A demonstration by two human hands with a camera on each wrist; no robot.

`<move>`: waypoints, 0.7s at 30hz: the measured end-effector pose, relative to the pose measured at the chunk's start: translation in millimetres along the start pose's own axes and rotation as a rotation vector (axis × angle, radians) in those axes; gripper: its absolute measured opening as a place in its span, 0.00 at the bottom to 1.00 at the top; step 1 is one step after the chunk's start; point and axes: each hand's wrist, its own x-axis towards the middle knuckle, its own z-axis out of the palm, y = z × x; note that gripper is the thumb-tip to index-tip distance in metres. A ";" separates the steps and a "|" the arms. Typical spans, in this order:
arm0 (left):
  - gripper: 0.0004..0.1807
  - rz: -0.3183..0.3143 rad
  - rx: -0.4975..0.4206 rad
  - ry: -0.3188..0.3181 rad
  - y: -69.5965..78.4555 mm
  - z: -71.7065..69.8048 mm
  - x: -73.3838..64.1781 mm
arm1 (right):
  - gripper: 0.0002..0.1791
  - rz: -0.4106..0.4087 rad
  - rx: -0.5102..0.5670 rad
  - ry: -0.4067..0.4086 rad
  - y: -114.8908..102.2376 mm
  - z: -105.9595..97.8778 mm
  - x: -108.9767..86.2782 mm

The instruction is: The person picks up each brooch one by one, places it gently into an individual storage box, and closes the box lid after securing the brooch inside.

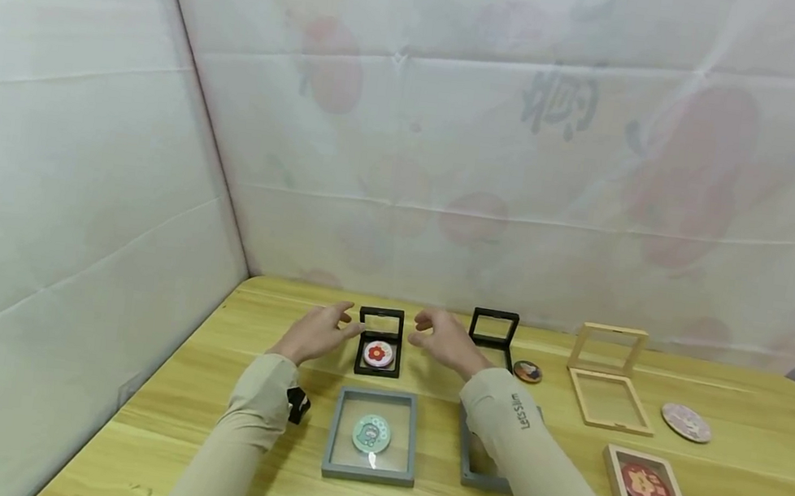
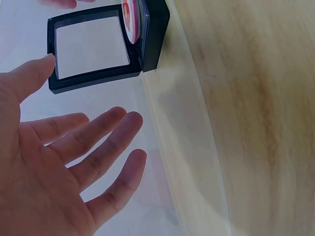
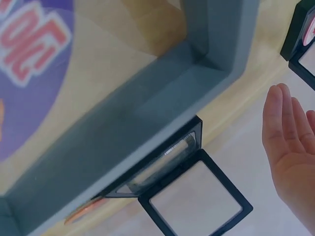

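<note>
A small black display frame (image 1: 376, 372) stands unfolded, its lid upright at the back. In its base lies a round white badge with a red flower (image 1: 379, 353). My left hand (image 1: 317, 333) is at the frame's left side with fingers spread. In the left wrist view the left thumb's tip overlaps the lid's edge, and the palm holds nothing. On the other side my right hand (image 1: 452, 340) hovers with loosely bent fingers, apart from the frame. The right wrist view shows those fingers (image 3: 275, 118) extended, pointing toward the same black frame.
Nearer me lies a grey frame (image 1: 367, 476) with a green badge; a second grey frame (image 1: 486, 482) is partly under my right sleeve. Rightward are another unfolded black frame (image 1: 493, 342), a dark badge (image 1: 527, 371), an unfolded wooden frame (image 1: 616, 426), a pale badge (image 1: 687, 423) and a boxed red badge (image 1: 646, 484).
</note>
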 end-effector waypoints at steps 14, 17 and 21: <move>0.31 0.005 -0.138 -0.002 -1.3 2.0 3.5 | 0.27 -0.021 0.041 -0.042 -1.5 6.0 0.9; 0.32 0.011 -0.161 -0.012 -0.1 2.9 4.5 | 0.28 -0.014 0.030 -0.060 -1.9 4.4 1.8; 0.32 0.014 -0.184 -0.015 3.2 2.8 5.3 | 0.29 0.003 0.031 -0.079 -3.2 -0.1 1.7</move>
